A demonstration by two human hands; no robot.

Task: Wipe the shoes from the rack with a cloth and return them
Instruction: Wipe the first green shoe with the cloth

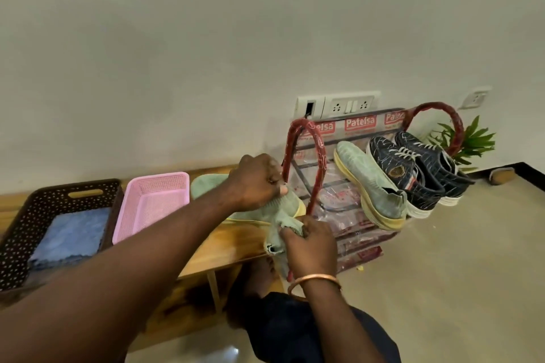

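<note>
Wiping a pale green knit shoe [283, 205] on the wooden bench [236, 242], I hold it by the soft ankle collar with my left hand [256, 183], fingers closed on the knit, while my right hand [309, 240] is clenched around a bunched green cloth [280, 237] pressed against the heel end. The shoe lies on its side, toe pointing away toward the wall, just beside the red hoop of the shoe rack [312, 186]. I judge it light and floppy in the upper, with a firmer yellow sole; the collar gives under a pinch, so the sole edge or heel would make a steadier hold for lifting. Its mate [368, 186] leans on the rack's top tier next to a pair of dark blue lace-up sneakers [418, 168]. The rack is wrapped in clear printed plastic and looks slippery and flimsy. Room is tight here: the red hoop stands right against my knuckles, and the bench edge runs just under my right wrist. A pink basket [153, 203] and a dark perforated basket [26, 230] holding a folded blue cloth [73, 237] fill the bench to my left, so the open floor [457, 259] to the right is the freest path back to the rack.
</note>
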